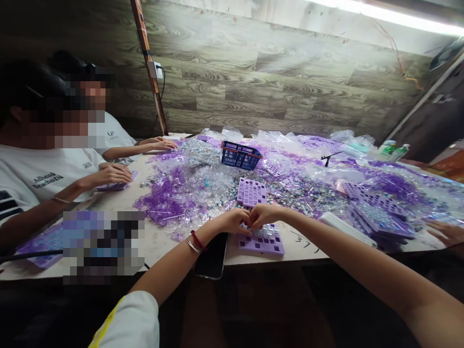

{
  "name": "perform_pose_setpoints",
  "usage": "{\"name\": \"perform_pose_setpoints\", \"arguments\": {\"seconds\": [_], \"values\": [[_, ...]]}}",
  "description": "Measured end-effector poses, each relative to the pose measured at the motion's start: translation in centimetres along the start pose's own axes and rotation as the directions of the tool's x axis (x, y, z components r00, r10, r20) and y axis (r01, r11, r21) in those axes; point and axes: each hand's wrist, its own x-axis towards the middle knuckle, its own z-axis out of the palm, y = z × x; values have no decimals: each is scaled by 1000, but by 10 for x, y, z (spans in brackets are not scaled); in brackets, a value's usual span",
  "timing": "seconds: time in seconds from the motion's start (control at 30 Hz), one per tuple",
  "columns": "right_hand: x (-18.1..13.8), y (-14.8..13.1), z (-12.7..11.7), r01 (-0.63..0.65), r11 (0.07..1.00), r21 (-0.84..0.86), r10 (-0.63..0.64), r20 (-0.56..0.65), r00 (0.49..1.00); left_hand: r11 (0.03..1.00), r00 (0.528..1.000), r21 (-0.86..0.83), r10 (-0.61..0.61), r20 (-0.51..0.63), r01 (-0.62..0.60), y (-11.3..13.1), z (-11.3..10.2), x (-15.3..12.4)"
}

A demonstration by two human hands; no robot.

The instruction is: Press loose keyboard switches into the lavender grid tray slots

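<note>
My left hand (pixel 235 221) and my right hand (pixel 263 215) meet fingertip to fingertip over a purple grid tray (pixel 261 240) at the near table edge. Both pinch something tiny between them; what it is cannot be made out. Clear small pieces fill the tray's upper rows. A second purple tray (pixel 251 192) lies just beyond my hands, amid a heap of clear and purple loose pieces (pixel 203 191). A dark phone (pixel 212 256) rests under my left wrist, which wears bracelets.
A blue basket (pixel 240 155) stands mid-table. Stacked purple trays (pixel 379 217) lie at the right, near another person's hand (pixel 447 233). Two people sit at the left, hands on the table (pixel 116 173). Plastic bags (pixel 275 140) and bottles (pixel 393 150) line the far edge.
</note>
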Motion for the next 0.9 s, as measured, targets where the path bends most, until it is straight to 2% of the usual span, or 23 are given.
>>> {"name": "perform_pose_setpoints", "arguments": {"seconds": [0.53, 0.77, 0.9], "values": [[6, -12, 1, -107, 994, -37, 107, -4, 994, 1000, 1000, -3, 12, 29, -12, 4, -3, 2], [4, -20, 4, -139, 987, -83, 135, -54, 989, 999, 999, 33, -27, 39, 26, 2, -4, 1], [-1, -24, 4, -118, 990, -81, 111, -87, 990, 1000, 1000, 22, 15, 20, -15, 4, -5, 1]]}}
